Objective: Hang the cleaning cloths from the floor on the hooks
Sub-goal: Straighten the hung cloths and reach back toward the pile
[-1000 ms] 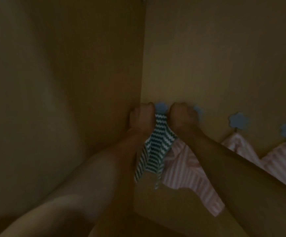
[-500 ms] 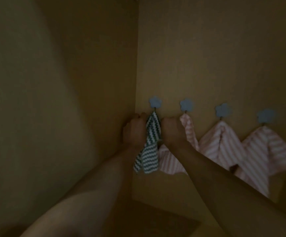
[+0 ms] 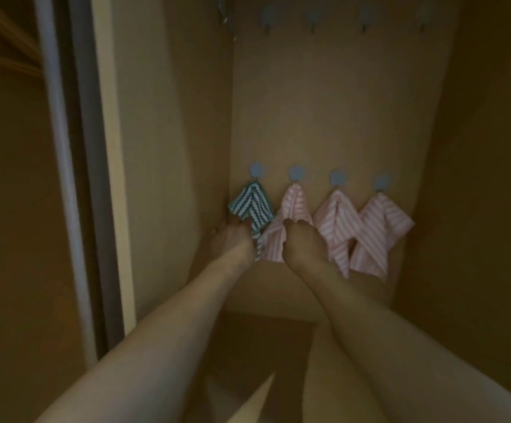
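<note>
Cloth, teal-and-white zigzag (image 3: 251, 206): hangs from the leftmost blue flower hook (image 3: 256, 169) on the cupboard's back wall (image 3: 324, 117), beside three pink striped cloths (image 3: 336, 221) on neighbouring hooks. Judged light, soft, limp; drapes freely and is likely to slide off if tugged sideways. Best held near the top corner, close to the hook. Left hand (image 3: 229, 236) touches its lower edge; right hand (image 3: 301, 239) lies just below against a pink cloth; whether either pinches cannot be told.

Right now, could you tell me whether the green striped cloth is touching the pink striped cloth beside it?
Touching. In the head view, the green striped cloth hangs with its right edge overlapping the neighbouring pink striped cloth, with no wall visible between them.
</note>
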`<state>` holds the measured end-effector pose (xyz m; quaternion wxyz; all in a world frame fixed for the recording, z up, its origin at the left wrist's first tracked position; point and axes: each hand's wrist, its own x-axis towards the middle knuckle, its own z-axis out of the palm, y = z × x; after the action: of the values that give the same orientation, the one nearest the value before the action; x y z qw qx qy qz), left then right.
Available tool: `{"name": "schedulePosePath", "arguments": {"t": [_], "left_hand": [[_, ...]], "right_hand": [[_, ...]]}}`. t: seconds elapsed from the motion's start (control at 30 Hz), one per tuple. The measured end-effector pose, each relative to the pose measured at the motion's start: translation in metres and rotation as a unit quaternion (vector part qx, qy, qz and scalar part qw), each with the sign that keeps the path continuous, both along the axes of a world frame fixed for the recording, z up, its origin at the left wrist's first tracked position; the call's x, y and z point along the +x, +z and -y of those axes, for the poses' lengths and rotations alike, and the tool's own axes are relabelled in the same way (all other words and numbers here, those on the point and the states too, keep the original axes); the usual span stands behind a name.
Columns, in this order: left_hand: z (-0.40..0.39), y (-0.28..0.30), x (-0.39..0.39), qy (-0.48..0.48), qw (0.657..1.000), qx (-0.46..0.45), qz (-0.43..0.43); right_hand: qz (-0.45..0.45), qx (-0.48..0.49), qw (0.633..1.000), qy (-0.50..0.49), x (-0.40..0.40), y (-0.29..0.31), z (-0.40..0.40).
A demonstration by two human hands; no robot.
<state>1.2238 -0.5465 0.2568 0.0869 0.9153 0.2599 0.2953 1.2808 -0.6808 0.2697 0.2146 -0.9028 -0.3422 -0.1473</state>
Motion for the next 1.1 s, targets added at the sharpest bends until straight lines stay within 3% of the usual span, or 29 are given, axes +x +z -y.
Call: {"name": "schedulePosePath", "arguments": {"t": [0.17,0.6,1.1], "left_hand": [[0.032,-0.018,-0.054,-0.038,0.999,0.014,-0.023],[0.123,-0.045,-0.149,-0.061,0.995,0.065,-0.052],[0.278,-0.11,-0.303,-0.098,0.992,0.012,-0.074]], "right_hand": [[0.052,-0.031,0.997,-0.047,-0.055,-0.014,0.047],[0.003,-0.001,0.997,-0.077,-0.157,-0.054,0.138],[-0.047,0.02,0.994,-0.093,-0.298,-0.123,0.295]]}}
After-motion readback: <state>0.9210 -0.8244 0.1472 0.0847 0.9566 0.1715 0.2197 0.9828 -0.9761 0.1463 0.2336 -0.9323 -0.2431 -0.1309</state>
